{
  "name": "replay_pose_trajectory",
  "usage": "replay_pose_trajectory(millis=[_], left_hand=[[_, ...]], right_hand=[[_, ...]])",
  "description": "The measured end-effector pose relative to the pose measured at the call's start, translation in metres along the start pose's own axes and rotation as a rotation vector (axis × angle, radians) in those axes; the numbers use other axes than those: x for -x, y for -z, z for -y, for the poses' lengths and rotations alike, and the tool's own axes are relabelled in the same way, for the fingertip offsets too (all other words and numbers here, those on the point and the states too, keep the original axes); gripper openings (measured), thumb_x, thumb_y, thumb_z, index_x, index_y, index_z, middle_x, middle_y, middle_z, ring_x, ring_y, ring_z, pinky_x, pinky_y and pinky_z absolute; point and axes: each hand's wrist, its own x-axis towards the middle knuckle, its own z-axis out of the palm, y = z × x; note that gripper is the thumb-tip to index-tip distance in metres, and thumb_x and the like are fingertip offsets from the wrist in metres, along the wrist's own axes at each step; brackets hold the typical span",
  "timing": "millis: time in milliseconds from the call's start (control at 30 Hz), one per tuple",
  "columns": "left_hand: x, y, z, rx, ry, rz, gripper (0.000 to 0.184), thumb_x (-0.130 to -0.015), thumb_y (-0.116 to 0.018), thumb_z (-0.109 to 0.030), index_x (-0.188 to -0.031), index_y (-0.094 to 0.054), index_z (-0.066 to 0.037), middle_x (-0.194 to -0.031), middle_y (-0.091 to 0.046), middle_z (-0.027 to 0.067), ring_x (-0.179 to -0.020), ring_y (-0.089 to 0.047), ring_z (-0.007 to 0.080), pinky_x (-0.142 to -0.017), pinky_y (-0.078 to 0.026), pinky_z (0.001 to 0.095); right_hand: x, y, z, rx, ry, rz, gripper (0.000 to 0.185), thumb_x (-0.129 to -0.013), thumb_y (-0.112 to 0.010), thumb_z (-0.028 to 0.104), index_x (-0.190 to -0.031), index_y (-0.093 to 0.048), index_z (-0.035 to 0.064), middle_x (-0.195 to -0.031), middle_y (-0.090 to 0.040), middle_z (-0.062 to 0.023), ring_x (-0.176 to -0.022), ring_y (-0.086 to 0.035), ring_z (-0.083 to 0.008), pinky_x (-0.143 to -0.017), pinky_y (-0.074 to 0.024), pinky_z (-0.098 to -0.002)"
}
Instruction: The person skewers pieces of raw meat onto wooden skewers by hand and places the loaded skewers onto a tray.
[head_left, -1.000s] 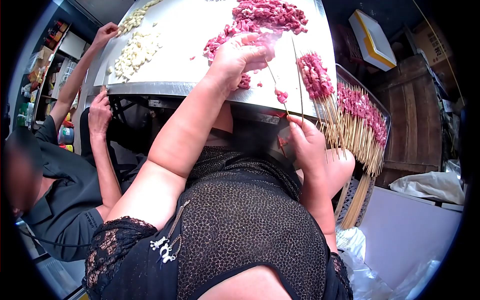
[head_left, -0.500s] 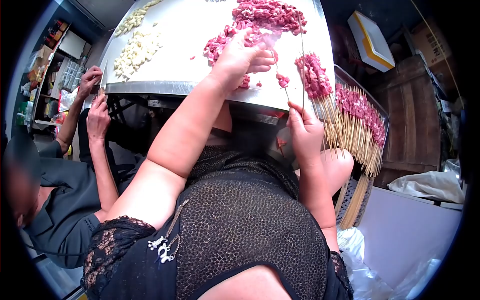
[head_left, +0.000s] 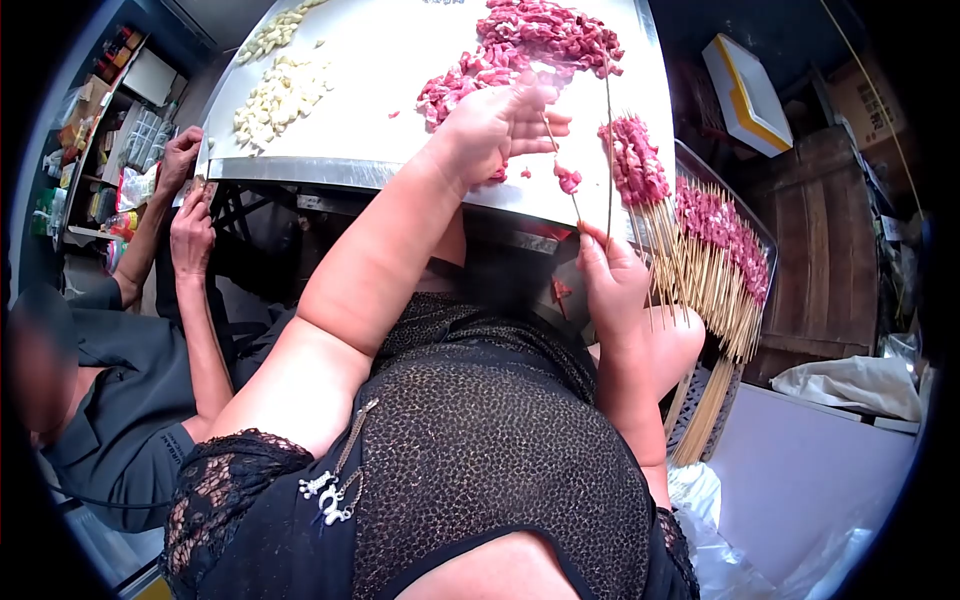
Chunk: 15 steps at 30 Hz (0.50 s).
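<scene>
My right hand [head_left: 612, 275] pinches a thin bamboo skewer [head_left: 575, 207] near its lower end, beside the table's front edge. A small piece of red meat [head_left: 567, 179] is threaded midway on it. A second long, bare skewer [head_left: 608, 140] rises from the same hand. My left hand [head_left: 505, 125] is open over the table, fingers stretched and spread beside the skewer's upper end. Whether anything lies behind its fingers is hidden. Just beyond it lies a pile of raw red meat strips [head_left: 540, 40]. Loaded meat skewers [head_left: 635, 165] lie right of my right hand's skewers.
White peeled cloves [head_left: 280, 100] lie on the left of the metal table [head_left: 385, 150]. A tray of many loaded skewers [head_left: 730, 235] stands at right, above bare sticks [head_left: 705, 415] in a crate. At left, a co-worker's hands [head_left: 190, 230] hold something small at the table edge.
My left hand's fingers have opened and spread away from the upper part of the skewer. The co-worker's farther hand has come back from the white cloves to the other hand.
</scene>
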Motion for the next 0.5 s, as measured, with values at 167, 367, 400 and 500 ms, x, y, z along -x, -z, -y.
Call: replay_pose_trajectory(millis=[167,367,400,500], left_hand=[[-0.002,-0.001,0.009,0.012,-0.051,-0.068,0.03,-0.094,-0.047,-0.021,-0.109,-0.052,0.005,-0.098,-0.062,0.0191,-0.09,-0.063,0.0267,-0.081,-0.053,0.037],[0.002,-0.009,0.013,0.107,-0.052,-0.08,0.024,-0.094,-0.044,-0.016,-0.107,-0.052,0.003,-0.1,-0.061,0.02,-0.094,-0.062,0.0284,-0.085,-0.052,0.0398],[0.003,-0.011,0.014,0.182,-0.052,-0.067,0.023,-0.094,-0.044,-0.016,-0.105,-0.052,0.003,-0.1,-0.061,0.0201,-0.094,-0.062,0.0288,-0.086,-0.052,0.0404],[0.006,-0.017,0.015,0.206,-0.066,-0.083,0.021,-0.094,-0.044,-0.016,-0.103,-0.053,0.001,-0.1,-0.062,0.02,-0.094,-0.062,0.0293,-0.086,-0.051,0.0407]], right_hand=[[0.005,0.001,-0.001,0.005,-0.013,0.007,0.017,-0.085,-0.058,0.005,-0.1,-0.064,-0.0018,-0.066,-0.056,0.0001,-0.057,-0.049,-0.0044,-0.053,-0.0406,-0.0183],[0.005,-0.001,-0.01,0.082,0.073,-0.032,0.017,-0.084,-0.059,0.005,-0.099,-0.065,-0.0001,-0.066,-0.058,-0.002,-0.056,-0.051,-0.0061,-0.053,-0.0415,-0.0196],[0.005,-0.001,-0.012,0.081,0.073,-0.031,0.017,-0.084,-0.059,0.005,-0.099,-0.065,-0.0001,-0.066,-0.058,-0.002,-0.056,-0.051,-0.0061,-0.053,-0.0415,-0.0196],[0.002,-0.004,-0.013,0.143,0.139,-0.062,0.017,-0.084,-0.059,0.005,-0.099,-0.065,0.0005,-0.066,-0.058,-0.0023,-0.055,-0.051,-0.0063,-0.053,-0.0418,-0.0197]])
